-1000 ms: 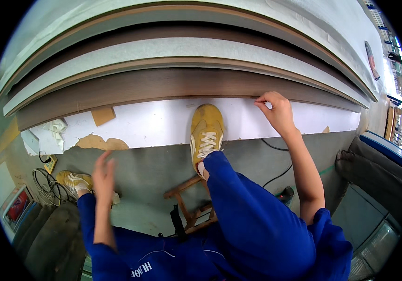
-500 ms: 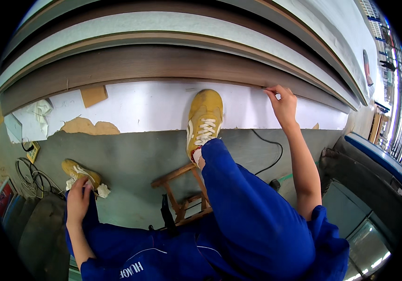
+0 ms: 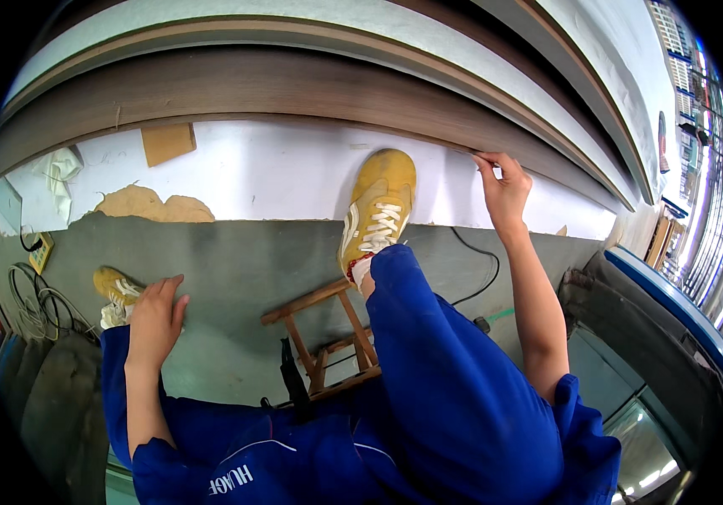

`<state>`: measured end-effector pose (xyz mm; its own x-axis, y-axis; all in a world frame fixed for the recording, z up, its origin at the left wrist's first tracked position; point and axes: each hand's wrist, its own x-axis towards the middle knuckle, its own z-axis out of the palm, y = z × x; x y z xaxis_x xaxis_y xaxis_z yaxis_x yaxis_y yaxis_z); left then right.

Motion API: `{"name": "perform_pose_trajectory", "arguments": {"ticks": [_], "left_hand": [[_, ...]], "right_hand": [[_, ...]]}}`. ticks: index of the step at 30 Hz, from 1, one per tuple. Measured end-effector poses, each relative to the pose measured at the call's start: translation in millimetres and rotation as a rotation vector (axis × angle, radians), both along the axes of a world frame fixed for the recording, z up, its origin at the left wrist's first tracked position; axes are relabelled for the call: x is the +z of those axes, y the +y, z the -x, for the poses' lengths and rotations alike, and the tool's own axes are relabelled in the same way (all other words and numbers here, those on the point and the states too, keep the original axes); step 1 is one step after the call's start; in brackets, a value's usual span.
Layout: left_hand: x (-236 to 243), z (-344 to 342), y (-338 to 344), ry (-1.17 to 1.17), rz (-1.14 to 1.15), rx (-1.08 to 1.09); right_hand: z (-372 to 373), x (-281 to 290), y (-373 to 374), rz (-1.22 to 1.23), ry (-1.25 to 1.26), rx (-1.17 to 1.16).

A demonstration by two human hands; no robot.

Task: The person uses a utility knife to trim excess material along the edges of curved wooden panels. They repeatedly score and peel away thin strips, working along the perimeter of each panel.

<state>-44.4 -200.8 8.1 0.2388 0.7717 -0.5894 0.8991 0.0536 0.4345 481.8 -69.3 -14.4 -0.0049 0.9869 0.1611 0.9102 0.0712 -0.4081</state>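
Note:
At the lower edge of a brown wood-grain panel, my right hand is closed in a pinch, thumb against forefinger. Whatever sits between those fingertips is too small to make out. My left hand hangs over my left leg near the yellow shoe, its thumb apart from the outstretched fingers, holding nothing. The panel lies in front of several long boards with pale faces and brown edges. Beneath it is a white board, where my other yellow shoe rests.
A small wooden stool stands under me. Coiled cables and a yellow power strip lie at the left. Crumpled white material and a brown cardboard piece lie on the white board. A black cable crosses the floor at right.
My left hand has moved slightly right and up, off the left shoe's front. The right hand keeps its pinch at the panel's edge. The view has shifted a little.

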Motion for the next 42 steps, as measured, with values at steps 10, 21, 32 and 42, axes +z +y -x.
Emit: {"name": "perform_pose_trajectory", "arguments": {"ticks": [10,21,32,42], "left_hand": [[4.4,-1.5,-2.9,-0.001,-0.059,-0.028],[8.6,1.1,-6.7,0.000,-0.110,-0.045],[14.0,4.6,-14.5,0.025,-0.113,-0.065],[23.7,6.0,-22.3,0.024,-0.127,-0.084]], "right_hand": [[28.9,-8.8,3.3,-0.039,0.025,0.054],[76.8,-15.9,9.7,-0.062,0.078,0.125],[119.6,-19.2,17.3,-0.089,0.127,0.187],[180.4,-25.5,27.2,-0.117,0.192,0.246]]}}
